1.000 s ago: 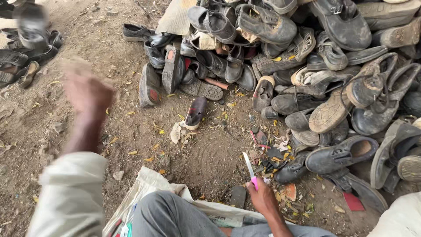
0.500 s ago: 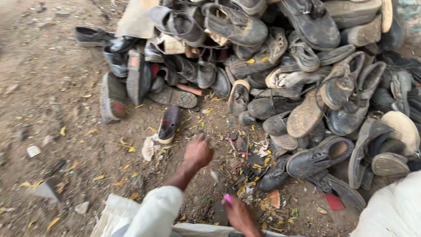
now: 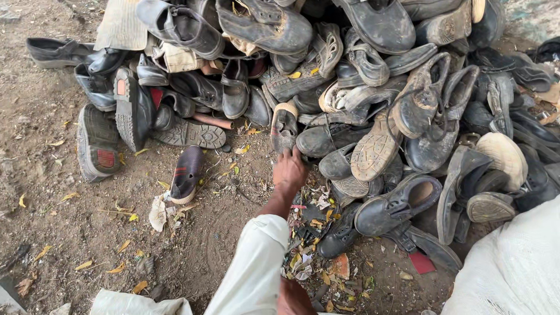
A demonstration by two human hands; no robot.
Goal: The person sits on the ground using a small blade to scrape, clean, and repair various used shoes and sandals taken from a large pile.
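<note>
Left hand (image 3: 290,170), fingers curled, reaches the dusty brown shoe (image 3: 284,127) at frame centre, touching its heel; grasp unclear. Better grip the heel firmly, lest the shoe pile (image 3: 373,87) slide. Right hand (image 3: 293,297), bottom edge, state unclear.

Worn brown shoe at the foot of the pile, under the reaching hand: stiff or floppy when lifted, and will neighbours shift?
The worn brown shoe probably holds its shape: its toe looks rounded, not collapsed. It looks dusty, so grip is likely dry rather than slippery. It leans against other dark shoes in the heap, so pulling it with the left hand may loosen those resting on it.
</note>
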